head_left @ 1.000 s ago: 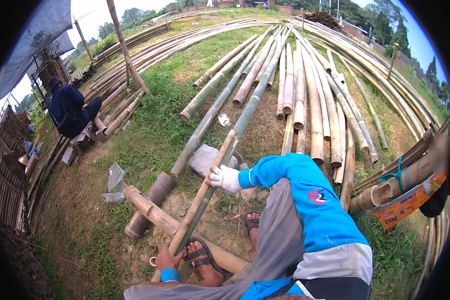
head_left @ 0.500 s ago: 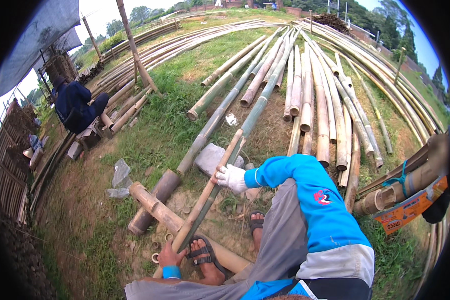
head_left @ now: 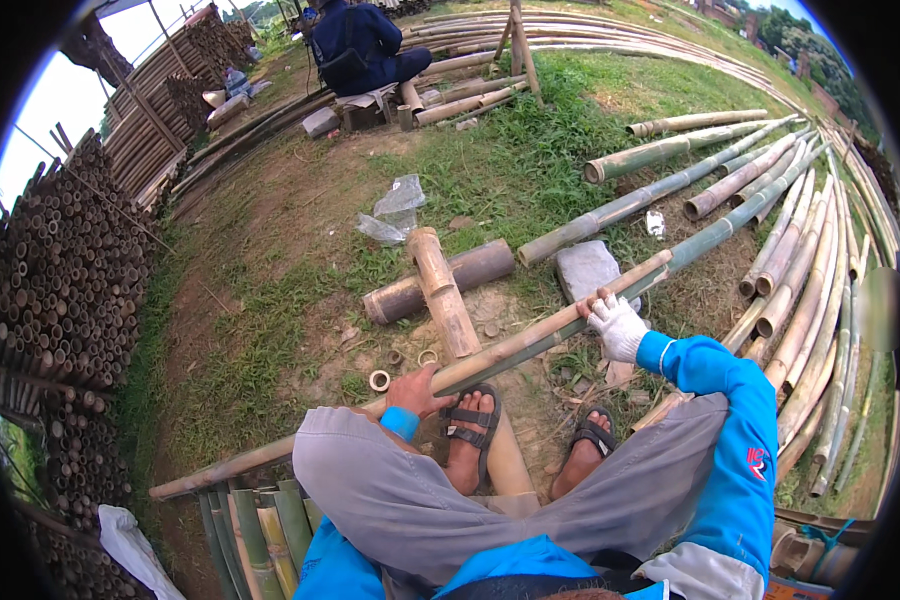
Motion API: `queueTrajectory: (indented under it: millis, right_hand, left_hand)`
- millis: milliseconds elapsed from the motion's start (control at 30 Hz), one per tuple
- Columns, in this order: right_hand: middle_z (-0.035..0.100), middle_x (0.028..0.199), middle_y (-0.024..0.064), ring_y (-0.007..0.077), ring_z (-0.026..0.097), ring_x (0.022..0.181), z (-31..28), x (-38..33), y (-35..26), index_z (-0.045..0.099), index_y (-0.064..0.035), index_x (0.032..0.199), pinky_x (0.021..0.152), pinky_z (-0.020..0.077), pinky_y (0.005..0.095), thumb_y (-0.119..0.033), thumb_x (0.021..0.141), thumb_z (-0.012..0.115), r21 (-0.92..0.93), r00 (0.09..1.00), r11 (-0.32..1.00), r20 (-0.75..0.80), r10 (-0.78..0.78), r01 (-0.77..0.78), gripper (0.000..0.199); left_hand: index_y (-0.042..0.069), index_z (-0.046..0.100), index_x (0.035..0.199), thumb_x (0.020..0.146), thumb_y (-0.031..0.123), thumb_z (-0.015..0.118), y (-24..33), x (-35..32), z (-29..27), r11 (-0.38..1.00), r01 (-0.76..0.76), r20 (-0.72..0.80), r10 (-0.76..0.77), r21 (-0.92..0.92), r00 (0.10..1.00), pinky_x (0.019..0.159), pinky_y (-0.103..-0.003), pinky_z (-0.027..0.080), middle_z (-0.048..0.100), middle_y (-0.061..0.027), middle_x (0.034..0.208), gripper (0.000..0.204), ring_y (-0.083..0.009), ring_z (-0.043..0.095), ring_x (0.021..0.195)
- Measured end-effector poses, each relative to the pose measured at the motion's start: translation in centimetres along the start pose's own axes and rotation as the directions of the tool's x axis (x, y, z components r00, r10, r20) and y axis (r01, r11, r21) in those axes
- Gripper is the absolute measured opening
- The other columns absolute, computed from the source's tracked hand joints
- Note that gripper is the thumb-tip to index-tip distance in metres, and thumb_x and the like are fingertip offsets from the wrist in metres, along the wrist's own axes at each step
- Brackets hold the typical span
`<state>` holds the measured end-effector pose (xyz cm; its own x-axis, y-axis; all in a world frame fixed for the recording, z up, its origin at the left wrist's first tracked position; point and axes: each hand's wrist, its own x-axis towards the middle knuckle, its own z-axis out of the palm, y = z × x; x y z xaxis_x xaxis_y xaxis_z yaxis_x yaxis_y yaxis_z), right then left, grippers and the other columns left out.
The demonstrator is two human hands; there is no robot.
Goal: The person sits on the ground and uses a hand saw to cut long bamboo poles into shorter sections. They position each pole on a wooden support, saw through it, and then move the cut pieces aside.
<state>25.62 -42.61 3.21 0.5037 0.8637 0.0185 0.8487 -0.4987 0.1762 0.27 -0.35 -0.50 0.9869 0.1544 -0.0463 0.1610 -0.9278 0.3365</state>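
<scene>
A long tan bamboo pole (head_left: 525, 337) slants across in front of my knees, lying along a green bamboo pole (head_left: 705, 240). My bare left hand (head_left: 417, 392) is closed around the tan pole near my left knee. Farther up, my right hand (head_left: 618, 327), in a white glove with bare fingertips showing, grips the pole from its near side; whether it also holds the green one I cannot tell. Beneath the poles, a thick bamboo length (head_left: 448, 307) rests across a darker bamboo log (head_left: 485, 270). A grey stone block (head_left: 585, 270) sits beyond my right hand.
Several loose bamboo poles (head_left: 790, 290) fan out at the right. Cut bamboo (head_left: 60, 270) is stacked at the left, and short green pieces (head_left: 255, 540) stand by my left knee. A person (head_left: 355, 50) sits at the back. Clear plastic (head_left: 395, 210) and bamboo rings (head_left: 379, 380) lie on the ground.
The view has swung left, bringing the stacked bamboo and the tan pole's lower left end into sight. Both hands keep their hold on the pole.
</scene>
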Motion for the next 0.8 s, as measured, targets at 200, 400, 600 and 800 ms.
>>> queueTrajectory:
  millis: [200,400,600,800]
  right_hand:
    - [0.050,0.149,0.0205,0.0505,0.042,0.147,0.4,-0.5,0.4,0.041,-0.0040,0.161,0.110,0.0467,0.0626,-0.024,0.075,0.085,-0.048,0.999,0.998,-0.030,-0.036,0.034,0.099]
    - [0.049,0.151,0.0210,0.0501,0.041,0.147,1.1,-0.8,0.8,0.042,-0.0038,0.160,0.110,0.0456,0.0632,-0.024,0.075,0.085,-0.045,0.999,0.999,-0.041,-0.017,0.015,0.098]
    - [0.047,0.154,0.0209,0.0478,0.039,0.149,0.6,-0.6,0.5,0.039,-0.0035,0.163,0.114,0.0420,0.0628,-0.029,0.078,0.086,-0.058,1.000,0.998,0.026,0.007,-0.006,0.101]
    - [0.044,0.160,0.0213,0.0495,0.034,0.154,0.0,-0.2,0.2,0.031,-0.0064,0.169,0.118,0.0383,0.0636,-0.032,0.083,0.083,-0.056,0.990,0.997,0.132,0.057,-0.050,0.104]
  left_hand:
    - [0.018,0.068,0.136,0.074,0.056,0.090,0.2,-0.1,0.5,1.000,0.001,-0.018,-0.001,-0.012,1.000,0.090,-0.051,0.061,0.079,-0.0160,0.117,0.076,-0.0377,0.077,0.105]
    - [0.017,0.069,0.135,0.073,0.055,0.090,0.6,0.1,0.5,0.999,-0.010,-0.022,0.009,-0.038,1.000,0.091,-0.051,0.060,0.079,-0.0163,0.116,0.076,-0.0381,0.076,0.105]
    - [0.019,0.067,0.141,0.074,0.057,0.089,0.3,0.3,0.4,0.999,0.006,0.027,-0.005,-0.040,1.000,0.095,-0.051,0.060,0.079,-0.0182,0.116,0.080,-0.0390,0.076,0.106]
    - [0.017,0.064,0.142,0.075,0.060,0.089,0.0,0.0,-0.1,0.998,-0.030,0.020,0.032,-0.058,0.999,0.093,-0.052,0.059,0.078,-0.0166,0.119,0.083,-0.0392,0.075,0.107]
